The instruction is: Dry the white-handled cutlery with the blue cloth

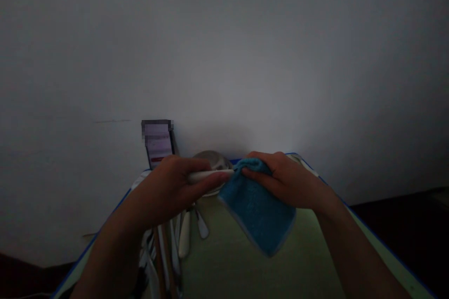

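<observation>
My left hand (171,189) is closed around a white handle (210,175), thumb along its near side. The far end of this utensil runs into a blue cloth (261,215), so its kind is hidden. My right hand (282,175) pinches the folded top of the cloth around that end, and the rest of the cloth hangs down in a loose corner. Both hands are raised above the table, with a round bowl (210,155) partly covered behind them.
Several pieces of cutlery lie left of centre, among them a white-handled one (184,238) and a short metal handle (202,225). Brown wooden sticks (159,261) lie beside them. A phone (158,140) leans against the grey wall (224,56). The greenish tabletop (217,271) has a blue edge.
</observation>
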Demonstrator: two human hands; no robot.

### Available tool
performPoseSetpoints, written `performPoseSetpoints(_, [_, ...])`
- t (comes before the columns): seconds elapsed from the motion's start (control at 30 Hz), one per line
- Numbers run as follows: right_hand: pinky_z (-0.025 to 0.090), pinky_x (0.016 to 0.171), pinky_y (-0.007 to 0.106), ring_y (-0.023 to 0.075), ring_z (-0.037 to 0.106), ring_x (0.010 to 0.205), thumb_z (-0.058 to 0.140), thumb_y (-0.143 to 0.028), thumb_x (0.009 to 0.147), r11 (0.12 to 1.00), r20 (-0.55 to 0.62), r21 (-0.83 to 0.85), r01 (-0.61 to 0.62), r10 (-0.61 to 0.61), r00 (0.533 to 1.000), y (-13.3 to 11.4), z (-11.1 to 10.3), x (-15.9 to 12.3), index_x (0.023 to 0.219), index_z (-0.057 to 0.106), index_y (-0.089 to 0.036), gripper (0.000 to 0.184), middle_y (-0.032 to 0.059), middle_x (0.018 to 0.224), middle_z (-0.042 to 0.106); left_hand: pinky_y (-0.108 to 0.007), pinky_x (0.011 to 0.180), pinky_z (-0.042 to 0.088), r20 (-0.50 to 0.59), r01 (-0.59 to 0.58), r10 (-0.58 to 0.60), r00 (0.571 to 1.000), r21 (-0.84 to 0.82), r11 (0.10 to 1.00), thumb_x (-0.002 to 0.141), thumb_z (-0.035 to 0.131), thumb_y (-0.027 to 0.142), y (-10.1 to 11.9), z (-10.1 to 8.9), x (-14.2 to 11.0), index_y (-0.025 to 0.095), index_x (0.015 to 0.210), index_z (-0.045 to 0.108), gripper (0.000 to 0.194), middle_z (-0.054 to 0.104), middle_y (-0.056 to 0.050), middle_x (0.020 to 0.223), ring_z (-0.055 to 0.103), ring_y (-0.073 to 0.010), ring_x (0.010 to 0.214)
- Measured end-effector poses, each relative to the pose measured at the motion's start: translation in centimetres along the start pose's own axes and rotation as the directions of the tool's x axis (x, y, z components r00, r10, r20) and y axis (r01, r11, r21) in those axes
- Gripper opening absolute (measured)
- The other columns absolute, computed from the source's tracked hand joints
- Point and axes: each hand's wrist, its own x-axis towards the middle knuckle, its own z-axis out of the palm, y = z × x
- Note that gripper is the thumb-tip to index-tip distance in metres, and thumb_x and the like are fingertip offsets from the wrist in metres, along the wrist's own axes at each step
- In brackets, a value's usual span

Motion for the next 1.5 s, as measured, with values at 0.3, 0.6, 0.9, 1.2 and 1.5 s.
performPoseSetpoints(0.3, [0.04,0.071,0.029,0.0169,0.059,0.08,0.039,-0.033,0.092,1.0,0.123,0.01,-0.018,0.017,0.992,-0.9,0.2,-0.2,0.102,0.053,-0.019,0.023,0.0047,0.089,0.064,-0.018,0.043,0.033,-0.04,0.068,-0.072,0.997,-0.092,0.993,0.077,0.057,0.052,-0.7,-0.7,-0.3,0.018,0.068,0.065,0.036,0.055,0.004,0.053,0.048,-0.0093,0.049])
performPoseSetpoints(0.6, [0.039,0.056,0.019,0.0076,0.053,0.062,0.043,-0.035,0.091,0.995,-0.053,0.098,-0.034,0.039,0.998,-0.5,-0.1,-0.4,0.086,0.057,-0.019,0.021,-0.0041,0.069,0.058,-0.014,0.049,0.039,-0.129,-0.068,0.047,0.99,-0.164,0.984,0.083,0.056,0.043,0.7,-0.3,-0.4,0.02,0.086,0.058,0.023,0.059,0.006,0.064,0.053,-0.008,0.055])
performPoseSetpoints(0.9, [0.038,0.056,0.02,0.0081,0.052,0.062,0.044,-0.04,0.089,0.994,0.015,0.097,-0.044,0.043,0.999,-0.3,0.0,-0.3,0.083,0.056,-0.019,0.025,-0.0038,0.069,0.057,-0.012,0.042,0.036,-0.025,-0.089,0.086,0.996,-0.15,0.985,0.08,0.059,0.036,0.1,-0.2,-0.9,0.021,0.09,0.056,0.018,0.054,0.007,0.057,0.049,-0.0064,0.047])
performPoseSetpoints(1.2, [0.039,0.056,0.018,0.0073,0.053,0.063,0.05,-0.041,0.086,0.993,0.026,0.108,-0.045,0.042,0.999,0.3,-0.3,-0.3,0.083,0.057,-0.018,0.024,-0.0043,0.069,0.058,-0.013,0.055,0.045,-0.018,-0.141,0.14,0.99,-0.153,0.978,0.084,0.057,0.037,0.1,0.1,-0.6,0.033,0.108,0.058,0.025,0.068,0.008,0.08,0.061,-0.0081,0.063])
performPoseSetpoints(1.5, [0.039,0.057,0.02,0.0093,0.057,0.067,0.058,-0.041,0.081,0.997,0.044,0.069,-0.031,0.028,0.999,-0.1,-0.1,-0.3,0.085,0.059,-0.019,0.023,-0.0036,0.074,0.062,-0.014,0.051,0.044,-0.027,-0.093,0.09,0.996,-0.137,0.986,0.08,0.061,0.044,0.3,-0.2,-0.6,0.029,0.105,0.065,0.03,0.071,0.007,0.075,0.063,-0.0095,0.059])
